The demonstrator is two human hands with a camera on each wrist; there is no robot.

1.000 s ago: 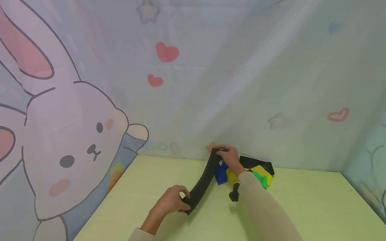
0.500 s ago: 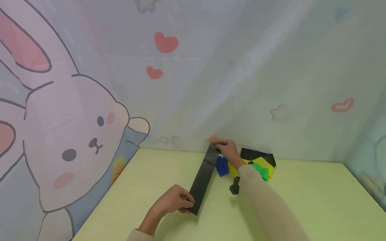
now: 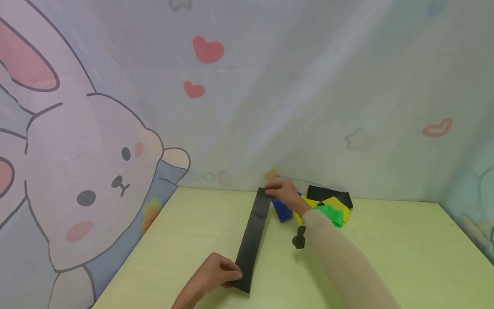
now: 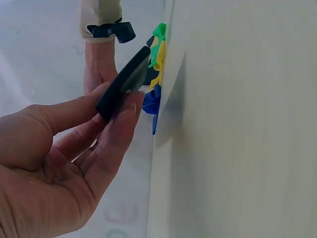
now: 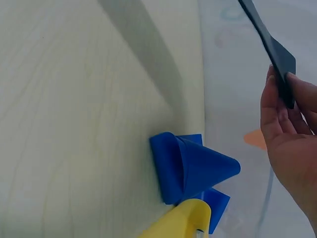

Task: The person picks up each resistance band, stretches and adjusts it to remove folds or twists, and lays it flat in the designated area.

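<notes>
A long flat black resistance band [image 3: 252, 238] is stretched between my two hands above the table. Its near end is pinched between the thumb and fingers of my left hand [image 3: 216, 274]. My right hand [image 3: 284, 194] pinches the far end, close to the back wall. In the left wrist view the band [image 4: 124, 82] runs away from my left thumb and fingers, raised off the tabletop, with its shadow beside it. The right wrist view has the band's end [image 5: 282, 64] between the thumb and fingers of my right hand [image 5: 292, 129].
To the right of the band lie a folded blue band [image 3: 283, 211], a yellow band [image 3: 339, 201], a green band [image 3: 331, 213] and another black band [image 3: 328, 196]. They sit on the pale table [image 3: 405, 240], by the printed backdrop [image 3: 239, 141]. A dark wrist camera [image 3: 299, 238] juts from my right sleeve.
The black band has gone from sagging and bent to straight. Both hands keep their hold; the left has moved nearer to me, and the right has shifted a little left.
</notes>
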